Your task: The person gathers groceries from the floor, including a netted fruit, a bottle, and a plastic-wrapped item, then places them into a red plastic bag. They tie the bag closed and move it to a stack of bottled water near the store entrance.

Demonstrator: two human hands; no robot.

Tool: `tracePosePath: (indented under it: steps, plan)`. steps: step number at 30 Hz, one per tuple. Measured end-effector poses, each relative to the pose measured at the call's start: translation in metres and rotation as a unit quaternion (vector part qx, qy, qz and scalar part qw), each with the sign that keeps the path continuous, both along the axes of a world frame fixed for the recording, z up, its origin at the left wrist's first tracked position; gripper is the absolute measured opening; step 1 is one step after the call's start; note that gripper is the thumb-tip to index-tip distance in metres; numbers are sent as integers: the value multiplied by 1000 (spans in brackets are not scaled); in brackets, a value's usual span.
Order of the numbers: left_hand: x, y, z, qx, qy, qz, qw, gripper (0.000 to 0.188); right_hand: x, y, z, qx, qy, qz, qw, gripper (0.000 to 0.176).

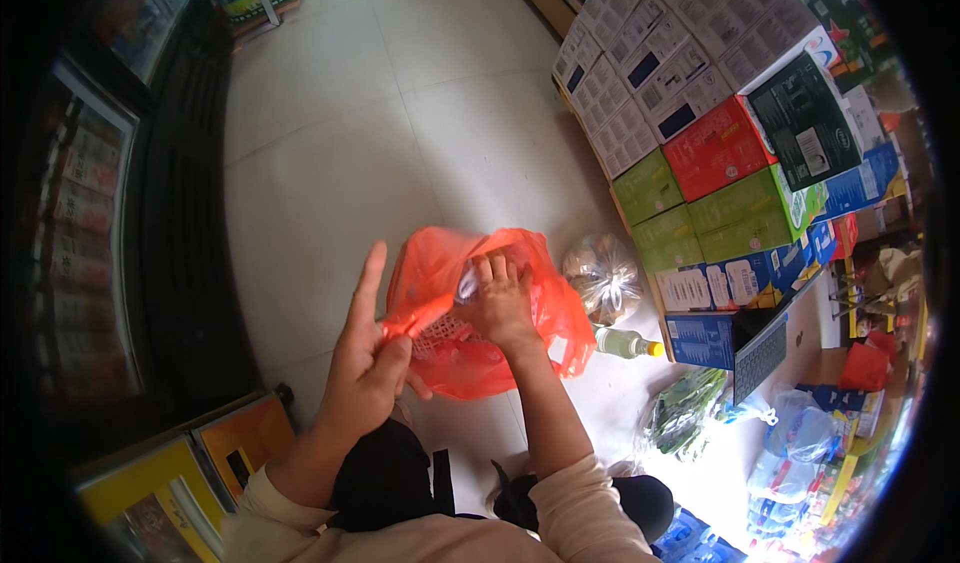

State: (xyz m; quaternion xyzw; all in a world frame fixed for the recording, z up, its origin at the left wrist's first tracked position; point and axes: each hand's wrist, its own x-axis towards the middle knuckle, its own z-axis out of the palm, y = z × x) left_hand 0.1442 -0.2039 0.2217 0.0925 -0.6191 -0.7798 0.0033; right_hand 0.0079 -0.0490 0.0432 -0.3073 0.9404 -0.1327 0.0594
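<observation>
An orange-red plastic bag (551, 263) rests on the floor in front of me with its mouth open. My left hand (366, 372) pinches the bag's left edge between thumb and fingers, its index finger sticking up. Into the bag reaches my right hand (504, 304), palm down, fingers bent over the contents. What lies beneath that palm is hidden, so I cannot tell whether it grips anything. Inside, pinkish-white netting (446, 336) shows below the hand. A whitish item (467, 284) is visible left of the right fingers.
Right of the bag are a clear plastic bag with brownish contents (602, 274) and a yellow-capped bottle (626, 343) lying down. Bagged leafy greens (684, 413) lie nearer me. Stacked cartons (697, 203) border the right, with a laptop (769, 349) beside them. A dark glass-fronted cabinet (176, 225) lines the left.
</observation>
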Motion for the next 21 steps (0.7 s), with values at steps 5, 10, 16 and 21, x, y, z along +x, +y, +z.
tracePosePath:
  steps: [5, 10, 16, 21]
  plan:
    - [-10, 20, -2, -73, -24, -11, 997, 77, -58, -22, 4, 91, -168, -52, 980, 72]
    - [-14, 22, -2, -55, 3, 24, 998, 78, -53, -38, 10, 112, -119, -92, 982, 68]
    - [6, 15, 8, -34, -52, 46, 997, 76, -12, 30, 40, -437, -85, -107, 889, 40]
    - [17, 15, 10, -62, -89, 56, 993, 76, -68, 159, 25, -514, 38, -416, 749, 19]
